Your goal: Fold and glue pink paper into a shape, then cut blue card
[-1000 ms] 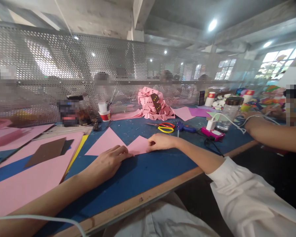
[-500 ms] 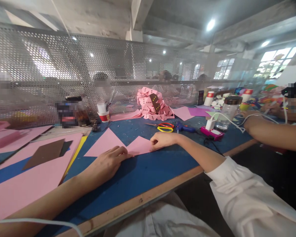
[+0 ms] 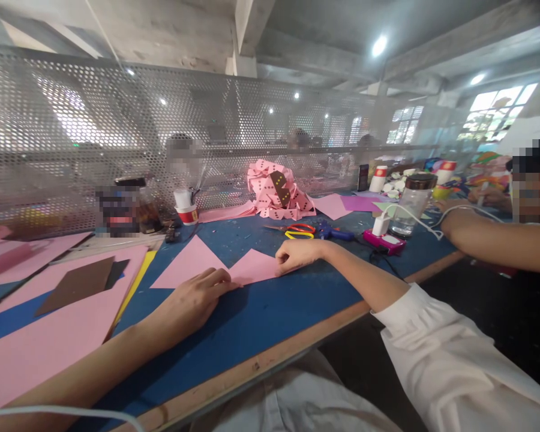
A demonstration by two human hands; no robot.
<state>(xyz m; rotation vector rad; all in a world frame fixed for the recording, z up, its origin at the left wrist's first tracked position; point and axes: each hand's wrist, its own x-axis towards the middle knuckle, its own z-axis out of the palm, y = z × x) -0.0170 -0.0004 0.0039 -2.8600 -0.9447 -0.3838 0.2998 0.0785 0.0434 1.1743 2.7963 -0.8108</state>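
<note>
A folded-looking piece of pink paper lies on the blue tabletop between my hands. My left hand rests at its left corner, thumb and fingers pressed together on the near edge. At the right end, my right hand has curled fingers closed on the paper. A second pink piece, a triangle, lies just behind my left hand, partly covered by it. Beyond my right hand are scissors with red and yellow handles and a blue glue gun.
Pink sheets and a brown sheet lie at left. Behind stand a pink paper model, a paper cup and a perforated screen. A magenta power strip, a jar and a co-worker's arm are at right.
The view has shifted slightly. My right hand has slid a little to the right along the pink paper; my left hand stays at the left corner.
</note>
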